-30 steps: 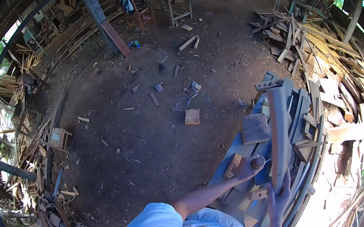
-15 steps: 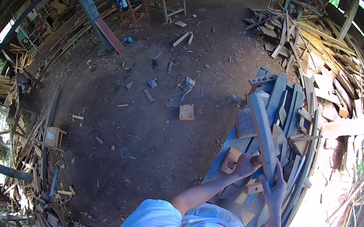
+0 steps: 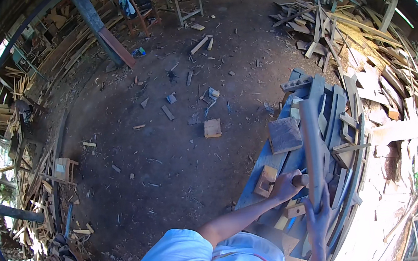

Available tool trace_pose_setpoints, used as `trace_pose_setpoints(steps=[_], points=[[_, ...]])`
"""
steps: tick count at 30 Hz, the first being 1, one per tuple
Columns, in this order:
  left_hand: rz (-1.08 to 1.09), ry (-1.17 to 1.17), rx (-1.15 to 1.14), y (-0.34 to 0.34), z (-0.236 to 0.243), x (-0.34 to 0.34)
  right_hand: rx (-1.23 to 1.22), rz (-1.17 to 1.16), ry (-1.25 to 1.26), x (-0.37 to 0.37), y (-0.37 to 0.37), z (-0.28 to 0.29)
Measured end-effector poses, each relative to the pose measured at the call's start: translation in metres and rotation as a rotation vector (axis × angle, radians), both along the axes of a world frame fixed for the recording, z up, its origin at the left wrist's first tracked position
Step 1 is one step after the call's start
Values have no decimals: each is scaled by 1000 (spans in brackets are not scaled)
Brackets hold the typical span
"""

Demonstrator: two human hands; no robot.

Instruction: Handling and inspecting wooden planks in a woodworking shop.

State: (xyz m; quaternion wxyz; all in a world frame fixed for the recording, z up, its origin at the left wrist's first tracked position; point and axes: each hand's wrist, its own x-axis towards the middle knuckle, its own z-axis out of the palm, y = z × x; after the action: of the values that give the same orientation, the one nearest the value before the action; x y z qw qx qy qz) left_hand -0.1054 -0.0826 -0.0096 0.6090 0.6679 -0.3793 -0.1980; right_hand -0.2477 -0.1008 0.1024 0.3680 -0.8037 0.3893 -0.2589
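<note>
A long, narrow piece of wood stands tilted over the bench, slightly blurred. My right hand is wrapped around its lower end. Close to its left side, my left hand is closed on a short brown wooden handle with a rounded end. Whether a tool continues behind the long piece is hidden. Beside my left hand lies a small wooden block with a hollow. Another light block with a hole sits just below that hand.
The blue-grey plank bench carries a square dark board, a block with several holes and many offcuts. A wood pile lies at the right. On the dirt floor are a wooden square and scattered scraps. A post stands far left.
The long piece of wood has shifted a little to the right and its upper end has swung right. Both hands stay on their holds; the whole view has turned slightly.
</note>
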Motion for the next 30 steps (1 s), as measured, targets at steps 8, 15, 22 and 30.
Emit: trace_pose_setpoints(steps=[8,15,22,30], points=[[-37,57,-55,13,-5,7,19,81,41,-5,8,9],[43,197,-49,22,26,11,50,127,108,-5,-1,-9],[434,562,-220,42,2,70,202,-53,57,-20,5,-38],[470,780,-229,63,-18,95,343,-200,77,-49,23,-62]])
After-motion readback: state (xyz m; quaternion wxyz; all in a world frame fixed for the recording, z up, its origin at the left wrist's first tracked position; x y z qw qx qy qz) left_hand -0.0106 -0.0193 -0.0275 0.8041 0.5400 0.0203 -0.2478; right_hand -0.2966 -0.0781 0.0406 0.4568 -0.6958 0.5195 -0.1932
